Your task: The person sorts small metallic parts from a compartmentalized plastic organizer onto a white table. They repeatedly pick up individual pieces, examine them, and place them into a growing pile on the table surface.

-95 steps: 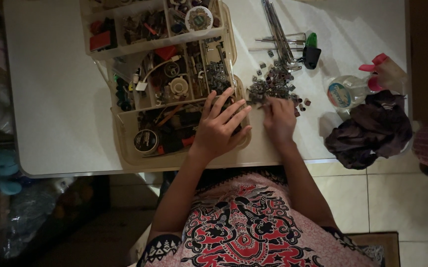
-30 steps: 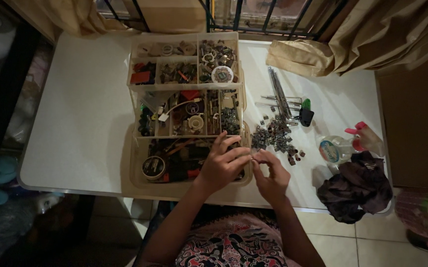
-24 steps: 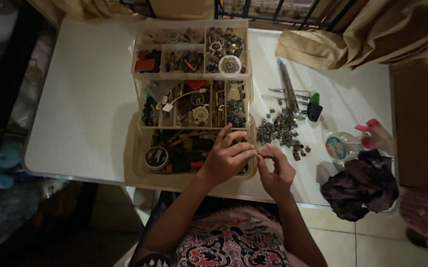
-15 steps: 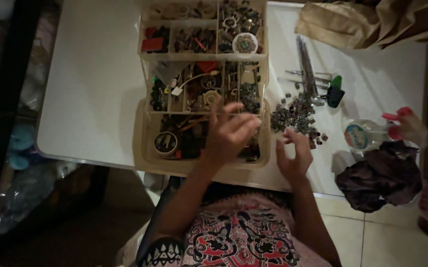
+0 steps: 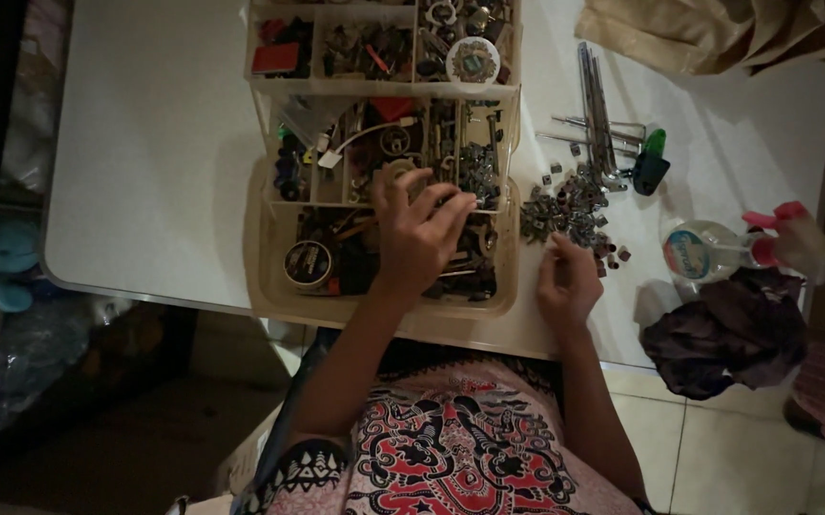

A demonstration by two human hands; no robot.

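My left hand [image 5: 417,234] reaches over a clear tiered organiser box [image 5: 265,277]. Its fingertips are over a compartment of small dark metal parts [image 5: 479,172]. Thumb and forefinger come close together there; whether a part is pinched between them is too small to tell. My right hand [image 5: 567,281] rests on the white table [image 5: 145,143] just right of the box. Its fingers point at a loose pile of small metal pieces [image 5: 565,208], and nothing shows in it.
Long metal rods [image 5: 594,95] and a green-and-black tool [image 5: 651,167] lie beyond the pile. A clear spray bottle with a pink trigger [image 5: 718,250] and a dark crumpled cloth [image 5: 727,334] sit at the right edge. A beige bag [image 5: 708,29] lies far right. A round tin [image 5: 308,262] sits in the box.
The hands met in front of the box, then parted. My left hand moved up over the metal-parts compartment, my right hand toward the loose pile. The view shifted closer.
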